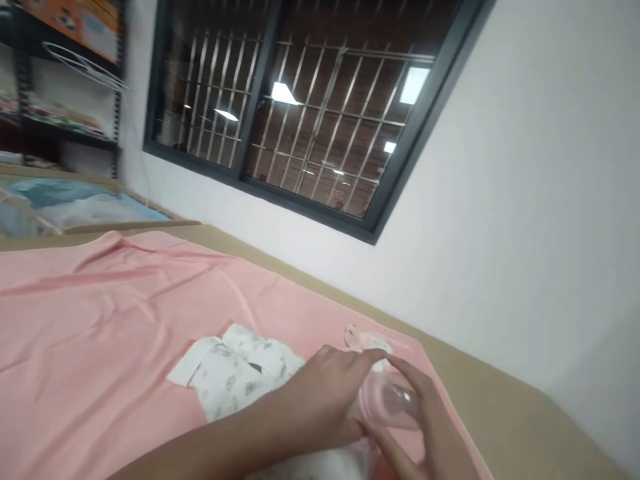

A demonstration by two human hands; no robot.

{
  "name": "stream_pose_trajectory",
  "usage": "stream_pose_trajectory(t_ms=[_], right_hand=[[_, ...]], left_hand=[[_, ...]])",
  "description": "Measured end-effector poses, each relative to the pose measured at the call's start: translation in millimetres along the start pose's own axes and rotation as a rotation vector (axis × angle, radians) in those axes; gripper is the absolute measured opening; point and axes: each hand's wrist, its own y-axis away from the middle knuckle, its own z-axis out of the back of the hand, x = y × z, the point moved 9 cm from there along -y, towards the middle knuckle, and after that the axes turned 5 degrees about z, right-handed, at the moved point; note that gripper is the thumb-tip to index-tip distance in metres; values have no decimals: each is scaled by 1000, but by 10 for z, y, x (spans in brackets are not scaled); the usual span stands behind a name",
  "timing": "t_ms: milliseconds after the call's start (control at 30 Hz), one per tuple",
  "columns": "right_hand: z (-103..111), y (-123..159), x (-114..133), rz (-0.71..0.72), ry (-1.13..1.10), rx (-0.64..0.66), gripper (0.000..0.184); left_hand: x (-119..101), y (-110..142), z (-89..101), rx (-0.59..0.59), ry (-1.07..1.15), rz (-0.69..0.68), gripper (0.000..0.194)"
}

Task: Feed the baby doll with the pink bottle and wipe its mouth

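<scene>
A clear bottle with a pink ring (393,403), which looks like a baby bottle, is tilted between my two hands. My left hand (330,397) reaches in from the lower left, with its fingers closed about the ringed end. From the right, my right hand (430,420) wraps round the clear end, thumb below and fingers above. The fingertips of both hands meet over the bottle. Just left of my left hand lies a white baby garment (235,370) with small prints, partly hidden by my arm. Something whitish (320,465) shows under my left forearm; its kind is unclear.
A pink blanket (125,320) with folds covers much of the tan surface (480,353). A small pale figure (367,339) shows beyond my hands. An open box with plastic bags (90,208) stands at the left, near dark shelves (65,128). A white wall and barred window rise behind.
</scene>
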Motion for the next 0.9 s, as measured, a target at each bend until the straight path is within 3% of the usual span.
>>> stream_pose_trajectory(t_ms=[400,900], right_hand=[[63,-1,161,-121,-212,-124,54],[251,21,187,-49,-104,-181,57]], left_hand=[[-68,63,-30,-2,-29,29,69],[-37,64,-48,-38,40,27,71]])
